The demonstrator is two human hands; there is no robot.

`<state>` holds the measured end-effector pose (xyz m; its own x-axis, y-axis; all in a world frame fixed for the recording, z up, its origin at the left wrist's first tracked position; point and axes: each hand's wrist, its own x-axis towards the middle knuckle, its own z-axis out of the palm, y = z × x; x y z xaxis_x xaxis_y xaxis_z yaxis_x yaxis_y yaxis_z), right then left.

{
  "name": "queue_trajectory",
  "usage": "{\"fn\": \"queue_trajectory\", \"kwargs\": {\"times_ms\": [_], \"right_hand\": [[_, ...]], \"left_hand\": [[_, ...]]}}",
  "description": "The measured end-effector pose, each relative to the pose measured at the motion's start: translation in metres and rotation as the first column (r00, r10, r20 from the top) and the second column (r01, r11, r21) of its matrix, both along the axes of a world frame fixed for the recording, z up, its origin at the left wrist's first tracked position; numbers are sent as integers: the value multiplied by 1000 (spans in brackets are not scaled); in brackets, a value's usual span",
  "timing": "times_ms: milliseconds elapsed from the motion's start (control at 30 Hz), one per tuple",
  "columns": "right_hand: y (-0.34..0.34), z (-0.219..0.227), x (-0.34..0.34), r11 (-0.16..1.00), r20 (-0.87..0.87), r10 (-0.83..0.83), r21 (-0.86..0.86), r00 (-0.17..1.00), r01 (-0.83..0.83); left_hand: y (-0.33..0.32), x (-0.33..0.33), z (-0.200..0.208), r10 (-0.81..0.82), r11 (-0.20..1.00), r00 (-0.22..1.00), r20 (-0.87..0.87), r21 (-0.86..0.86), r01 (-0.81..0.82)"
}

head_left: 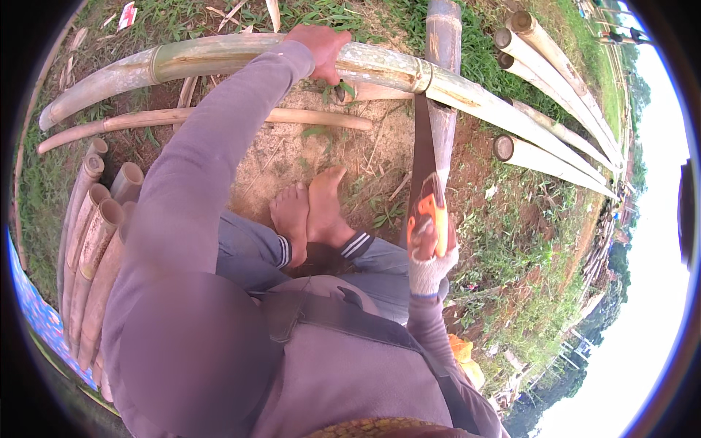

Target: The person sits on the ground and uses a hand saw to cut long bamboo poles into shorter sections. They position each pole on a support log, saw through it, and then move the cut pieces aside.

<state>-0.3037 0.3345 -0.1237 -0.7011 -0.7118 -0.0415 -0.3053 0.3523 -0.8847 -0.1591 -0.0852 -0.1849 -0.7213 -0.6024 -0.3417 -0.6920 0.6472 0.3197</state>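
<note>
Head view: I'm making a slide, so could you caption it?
Left hand on a long bamboo pole, gloved right hand gripping an orange-handled saw against it near a joint.

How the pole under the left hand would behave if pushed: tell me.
The pole is probably stiff, being thick, jointed bamboo. It may roll, since it is round and lies across another pole, though the left hand may steady it. It may be light for its size if hollow like the cut poles at left.
</note>
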Motion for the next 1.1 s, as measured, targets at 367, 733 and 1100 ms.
{"fn": "queue_trajectory", "kwargs": {"times_ms": [367,733,1100], "right_hand": [[-135,-44,-50,984,-122,-33,-178,992,11],[-18,-50,-11,990,249,-55,-112,967,85],[33,-70,5,998,-35,-40,-50,999,38]], "left_hand": [[5,-7,6,-50,998,998,-25,-48,49],[4,-5,12,-30,999,1000,-7,-15,30],[4,-1,8,-47,998,998,37,-36,48]]}}
